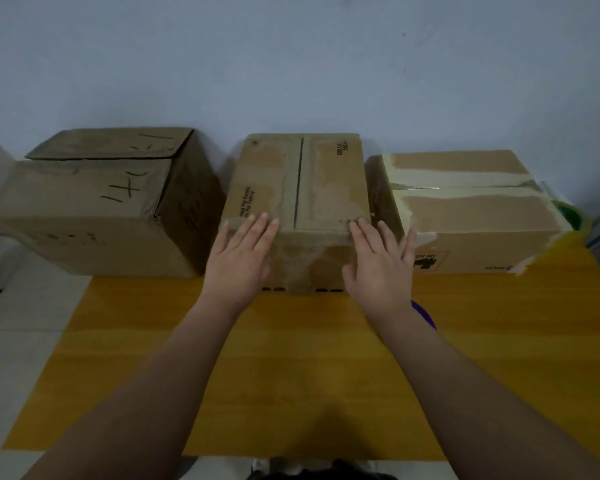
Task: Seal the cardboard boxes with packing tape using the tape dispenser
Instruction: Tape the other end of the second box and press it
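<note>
Three cardboard boxes sat in a row along the far edge of the yellow table [291,375], backed against the wall [291,64].

Middle box [302,181]: flaps were closed, with a dark centre seam [298,181] running near to far. The top showed torn patches, with older tape residue on the near face.

Left hand [238,258] was flat with fingers straight and together. Its fingertips lay on the near top edge of the middle box, left of the seam, and the palm was over the near face. It gripped nothing.

Right hand [378,268] was also flat, with fingers spread. Its fingertips were on the near right corner of the same box and it grasped nothing. The outermost finger overlapped the right box [471,209] in view; contact couldn't be confirmed.

Left box [94,209]: marker scribbles on top, and the far flap was not flush with the near one. Its left part extended past the table's left edge, above the tiled floor [21,323].

The right box sat just beside the middle one. Pale tape [458,176] ran left to right along its top seam and wrapped down both ends.

A green-and-yellow roll [568,216] was at the far right, behind that box and mostly hidden.

A purple object [425,315] lay on the table under the right wrist. Only a sliver was visible, so I couldn't tell what it was.
</note>
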Motion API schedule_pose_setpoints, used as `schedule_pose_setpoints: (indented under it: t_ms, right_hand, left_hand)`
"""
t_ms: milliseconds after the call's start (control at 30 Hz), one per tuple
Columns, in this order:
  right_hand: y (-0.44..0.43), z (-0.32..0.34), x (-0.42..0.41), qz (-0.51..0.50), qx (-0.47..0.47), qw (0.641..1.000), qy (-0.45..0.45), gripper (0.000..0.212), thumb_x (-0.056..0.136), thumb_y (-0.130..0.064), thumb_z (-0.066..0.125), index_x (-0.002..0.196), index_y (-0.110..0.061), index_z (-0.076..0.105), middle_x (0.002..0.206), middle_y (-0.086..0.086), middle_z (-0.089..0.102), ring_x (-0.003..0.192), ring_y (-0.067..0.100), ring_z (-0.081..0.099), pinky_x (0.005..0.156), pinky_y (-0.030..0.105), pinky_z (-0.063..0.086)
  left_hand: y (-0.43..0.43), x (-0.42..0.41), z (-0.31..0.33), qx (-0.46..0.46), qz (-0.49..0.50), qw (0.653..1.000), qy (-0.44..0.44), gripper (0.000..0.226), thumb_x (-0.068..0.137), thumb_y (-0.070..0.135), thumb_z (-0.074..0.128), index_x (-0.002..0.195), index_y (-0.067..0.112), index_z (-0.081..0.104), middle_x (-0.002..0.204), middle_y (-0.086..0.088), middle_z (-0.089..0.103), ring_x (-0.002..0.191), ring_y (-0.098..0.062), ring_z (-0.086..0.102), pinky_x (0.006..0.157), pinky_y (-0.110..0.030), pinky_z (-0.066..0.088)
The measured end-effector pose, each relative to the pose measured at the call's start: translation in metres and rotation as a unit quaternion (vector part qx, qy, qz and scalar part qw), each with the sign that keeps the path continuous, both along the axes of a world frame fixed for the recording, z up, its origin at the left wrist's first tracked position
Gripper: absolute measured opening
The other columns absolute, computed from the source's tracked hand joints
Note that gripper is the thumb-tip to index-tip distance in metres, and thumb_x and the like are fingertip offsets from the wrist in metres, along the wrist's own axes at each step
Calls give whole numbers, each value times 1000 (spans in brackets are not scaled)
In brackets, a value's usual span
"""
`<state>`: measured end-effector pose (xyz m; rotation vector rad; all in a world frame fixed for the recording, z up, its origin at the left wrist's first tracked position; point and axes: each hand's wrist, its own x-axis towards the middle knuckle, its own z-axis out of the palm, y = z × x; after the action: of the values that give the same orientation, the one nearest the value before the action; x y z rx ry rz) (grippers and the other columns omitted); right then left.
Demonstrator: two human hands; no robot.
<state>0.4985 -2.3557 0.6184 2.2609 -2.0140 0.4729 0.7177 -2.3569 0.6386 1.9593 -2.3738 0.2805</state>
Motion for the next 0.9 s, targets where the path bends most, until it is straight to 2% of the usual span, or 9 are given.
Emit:
schedule_pose_setpoints:
  t_ms: [100,200,300,400,467,600,667,800,900]
  right_hand:
    - [4,0,11,-44,20,999,-4,64,83,-25,57,145,-16,40,150,2,40,140,29,32,114,60,4]
    - [6,-1,23,-79,32,996,-6,67,85,-34,50,147,-15,34,153,2,34,143,27,25,116,59,4]
    - [7,5,40,-110,18,994,-23,75,84,-50,35,149,-13,29,155,5,28,146,25,16,117,56,0]
    - [0,24,77,-28,-23,996,-81,70,91,-55,19,150,-19,27,156,2,26,147,19,11,117,46,-10]
    - [-17,39,104,26,-12,997,-68,65,95,-53,6,149,-23,28,156,-1,27,147,17,12,116,43,-14]
    - [-57,53,131,9,50,999,13,56,102,-41,8,147,-22,34,158,0,22,147,18,8,114,48,-15]
    - [-63,47,132,-3,88,994,59,53,103,-36,10,149,-20,28,159,1,18,148,19,7,116,50,-14]
    - [-52,28,130,5,98,990,99,68,95,-46,-9,152,-21,17,159,-1,17,147,19,11,118,47,-8]
    - [-54,23,125,26,86,988,128,82,92,-56,-11,148,-14,31,153,6,33,143,26,27,118,48,-1]
  left_hand:
    - [2,33,-1,-3,12,1000,12,60,98,31,41,151,25,14,158,5,16,145,-13,11,117,-41,0]
    - [2,61,-3,0,-7,1000,27,61,98,33,42,151,22,15,157,3,18,145,-15,14,117,-38,-1]
    - [-5,78,5,-1,-64,991,113,53,94,28,32,146,16,32,152,1,30,143,-15,19,118,-32,0]
    - [-26,82,23,16,-112,962,247,44,95,18,33,135,13,50,147,-3,40,140,-15,28,114,-24,7]
    - [-48,77,33,37,-133,950,280,37,101,19,36,135,14,51,148,-2,39,140,-14,27,114,-22,9]
    - [-85,66,38,125,-185,950,219,42,103,32,29,142,20,41,153,1,29,143,-12,19,114,-25,4]
    - [-90,69,29,166,-206,942,206,43,103,34,28,144,24,37,155,4,25,144,-11,14,113,-25,0]
    - [-87,79,9,95,-251,952,145,54,98,54,18,145,29,30,155,6,23,144,-10,13,115,-27,-2]
    - [-88,77,8,74,-251,964,41,70,89,66,15,148,29,20,157,6,17,145,-12,9,114,-27,-6]
